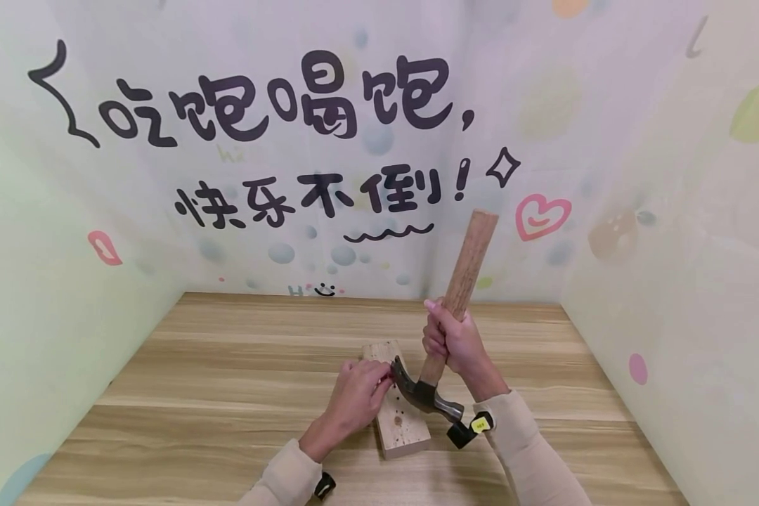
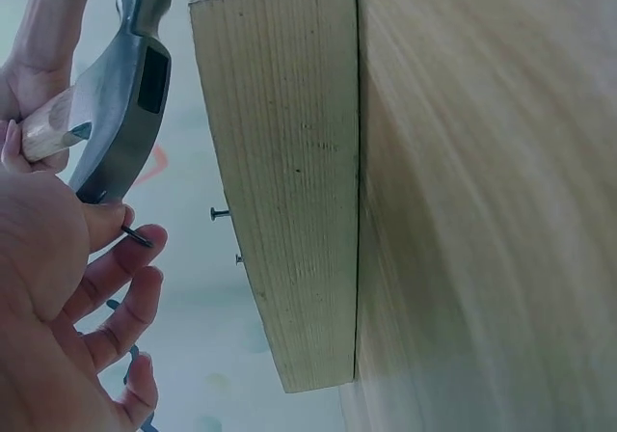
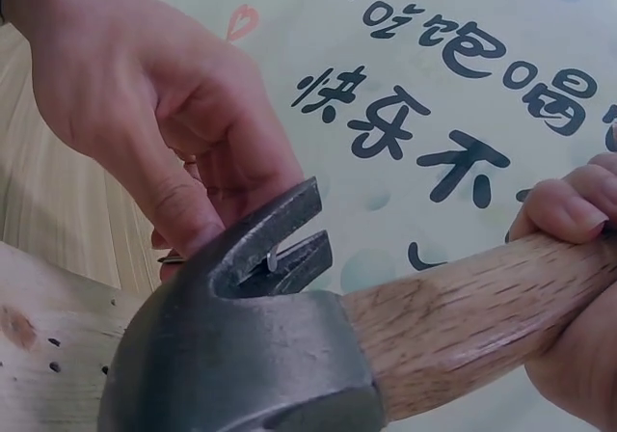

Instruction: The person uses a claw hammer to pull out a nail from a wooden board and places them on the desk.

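A claw hammer (image 1: 471, 266) is gripped by my right hand (image 1: 457, 340) around its wooden handle, head downward and handle end up. Its steel head (image 2: 135, 80) hangs close over a pale wooden block (image 1: 406, 434). My left hand (image 1: 354, 398) is over the block's left side and pinches a thin nail (image 2: 138, 237) between thumb and forefinger. In the right wrist view, the head of this nail lies in the slot of the hammer's claw (image 3: 289, 249). Two nails stick out of the block's face in the left wrist view, one nail (image 2: 220, 214) longer than the other.
The block lies flat on a wood-grain table (image 1: 228, 365), with several small dark holes and a knot in its top. Light printed walls (image 1: 329, 267) with black lettering enclose the table at the back and sides. Both wrists carry small black cameras.
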Demonstrator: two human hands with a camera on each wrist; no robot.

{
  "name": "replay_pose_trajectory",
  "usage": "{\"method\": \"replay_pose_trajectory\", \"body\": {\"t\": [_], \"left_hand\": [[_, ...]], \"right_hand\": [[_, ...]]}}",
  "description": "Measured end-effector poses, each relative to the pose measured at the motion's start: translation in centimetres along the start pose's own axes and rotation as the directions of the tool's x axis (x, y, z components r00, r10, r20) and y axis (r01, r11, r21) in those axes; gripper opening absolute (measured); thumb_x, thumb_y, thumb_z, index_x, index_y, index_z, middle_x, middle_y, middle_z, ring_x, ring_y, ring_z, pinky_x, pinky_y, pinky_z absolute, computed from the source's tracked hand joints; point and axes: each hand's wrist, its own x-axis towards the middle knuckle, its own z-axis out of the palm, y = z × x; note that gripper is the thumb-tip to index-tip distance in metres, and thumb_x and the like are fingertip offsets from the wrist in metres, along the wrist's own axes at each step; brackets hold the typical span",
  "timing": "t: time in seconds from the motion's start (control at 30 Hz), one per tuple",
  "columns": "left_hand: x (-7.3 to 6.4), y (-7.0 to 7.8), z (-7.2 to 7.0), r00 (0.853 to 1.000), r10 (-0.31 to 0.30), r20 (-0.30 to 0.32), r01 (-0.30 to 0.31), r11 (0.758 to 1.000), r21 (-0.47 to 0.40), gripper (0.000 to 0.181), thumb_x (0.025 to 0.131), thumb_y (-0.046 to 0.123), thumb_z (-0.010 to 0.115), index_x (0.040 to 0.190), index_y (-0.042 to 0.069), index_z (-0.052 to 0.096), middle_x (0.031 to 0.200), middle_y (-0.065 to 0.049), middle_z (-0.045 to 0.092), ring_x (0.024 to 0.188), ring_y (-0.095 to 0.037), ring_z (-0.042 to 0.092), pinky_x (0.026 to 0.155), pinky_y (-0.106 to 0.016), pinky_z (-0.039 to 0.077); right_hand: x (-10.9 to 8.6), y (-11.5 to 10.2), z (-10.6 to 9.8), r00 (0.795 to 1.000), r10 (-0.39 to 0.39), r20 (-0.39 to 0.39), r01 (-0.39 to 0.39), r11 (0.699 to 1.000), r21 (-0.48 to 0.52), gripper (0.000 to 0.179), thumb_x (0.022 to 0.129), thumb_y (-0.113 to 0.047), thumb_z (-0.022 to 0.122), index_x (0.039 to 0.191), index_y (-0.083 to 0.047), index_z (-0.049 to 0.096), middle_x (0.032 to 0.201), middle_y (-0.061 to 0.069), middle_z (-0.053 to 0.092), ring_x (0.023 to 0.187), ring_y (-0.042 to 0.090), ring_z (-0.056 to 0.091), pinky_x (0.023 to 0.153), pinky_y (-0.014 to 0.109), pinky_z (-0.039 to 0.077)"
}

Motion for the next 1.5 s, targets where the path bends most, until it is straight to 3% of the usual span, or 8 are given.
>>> {"method": "replay_pose_trajectory", "body": {"t": [0.17, 0.37, 0.57, 0.7, 0.93, 1.1, 1.33, 1.5], "left_hand": [[0.4, -0.3, -0.6, 0.998, -0.051, -0.02, 0.051, 0.999, -0.017, 0.009, 0.096, 0.017, 0.063, 0.098, 0.015, 0.071, 0.09, 0.004, 0.074, 0.08, -0.011, 0.063, 0.078, -0.034, 0.041], [0.9, -1.7, -2.2, 0.987, -0.144, -0.067, 0.143, 0.99, -0.019, 0.007, 0.095, 0.016, 0.066, 0.097, 0.012, 0.071, 0.079, 0.004, 0.07, 0.071, -0.011, 0.059, 0.08, -0.041, 0.044], [0.0, -3.4, -2.8, 0.991, -0.117, -0.061, 0.124, 0.985, 0.123, 0.007, 0.092, 0.012, 0.067, 0.085, 0.013, 0.067, 0.07, 0.007, 0.064, 0.063, -0.01, 0.057, 0.069, -0.035, 0.044], [-0.6, -4.4, -3.1, 0.993, -0.11, -0.048, 0.119, 0.965, 0.236, 0.013, 0.089, 0.01, 0.069, 0.078, 0.014, 0.063, 0.063, 0.007, 0.057, 0.056, -0.01, 0.052, 0.062, -0.033, 0.038], [-1.4, -6.3, -3.4, 0.991, -0.131, -0.014, 0.127, 0.928, 0.35, 0.025, 0.088, 0.01, 0.068, 0.069, 0.015, 0.052, 0.053, 0.007, 0.045, 0.05, -0.011, 0.045, 0.058, -0.038, 0.042], [-2.0, -7.2, -3.4, 0.993, -0.117, -0.005, 0.11, 0.916, 0.385, 0.03, 0.085, 0.008, 0.07, 0.065, 0.014, 0.049, 0.049, 0.007, 0.039, 0.045, -0.01, 0.038, 0.05, -0.035, 0.037], [-2.5, -7.5, -3.3, 0.974, -0.214, 0.072, 0.171, 0.907, 0.385, 0.029, 0.088, 0.01, 0.066, 0.066, 0.014, 0.049, 0.051, 0.004, 0.045, 0.048, -0.016, 0.048, 0.053, -0.04, 0.04], [-2.7, -7.9, -3.4, 0.968, -0.228, 0.102, 0.171, 0.904, 0.392, 0.026, 0.086, 0.01, 0.067, 0.066, 0.014, 0.052, 0.053, 0.001, 0.05, 0.049, -0.02, 0.052, 0.052, -0.042, 0.041]], "right_hand": [[0.0, 0.0, 0.2, 0.991, 0.064, -0.119, -0.067, 0.998, -0.015, 0.039, 0.102, -0.019, 0.055, 0.066, -0.015, 0.039, 0.047, -0.007, 0.033, 0.036, 0.002, 0.033, 0.036, 0.021, 0.025], [-0.5, 0.2, 0.3, 0.969, 0.131, -0.211, -0.144, 0.988, -0.05, 0.045, 0.1, -0.026, 0.06, 0.062, -0.015, 0.038, 0.045, -0.008, 0.033, 0.035, 0.003, 0.034, 0.036, 0.02, 0.028], [-0.8, 0.9, 0.1, 0.979, 0.109, -0.173, -0.128, 0.986, -0.103, 0.043, 0.1, -0.024, 0.058, 0.064, -0.013, 0.038, 0.045, -0.008, 0.035, 0.036, 0.004, 0.033, 0.038, 0.021, 0.029], [-0.9, 1.3, 0.1, 0.983, 0.101, -0.156, -0.12, 0.985, -0.123, 0.042, 0.099, -0.025, 0.06, 0.065, -0.014, 0.038, 0.045, -0.008, 0.036, 0.036, 0.005, 0.033, 0.037, 0.021, 0.029], [-1.1, 1.6, 0.3, 0.988, 0.084, -0.133, -0.105, 0.982, -0.157, 0.042, 0.099, -0.026, 0.061, 0.065, -0.014, 0.039, 0.044, -0.008, 0.036, 0.037, 0.006, 0.032, 0.038, 0.022, 0.028], [-1.2, 1.8, 0.3, 0.99, 0.072, -0.118, -0.092, 0.98, -0.177, 0.038, 0.099, -0.024, 0.06, 0.069, -0.012, 0.039, 0.045, -0.007, 0.036, 0.037, 0.006, 0.032, 0.038, 0.022, 0.029], [-1.2, 2.0, 0.4, 0.995, 0.056, -0.077, -0.07, 0.979, -0.192, 0.033, 0.1, -0.019, 0.056, 0.073, -0.011, 0.04, 0.046, -0.007, 0.036, 0.038, 0.007, 0.033, 0.039, 0.023, 0.03], [-1.2, 2.1, 0.5, 0.997, 0.048, -0.065, -0.06, 0.976, -0.207, 0.03, 0.1, -0.019, 0.057, 0.076, -0.011, 0.041, 0.046, -0.007, 0.037, 0.038, 0.007, 0.033, 0.038, 0.023, 0.029]]}}
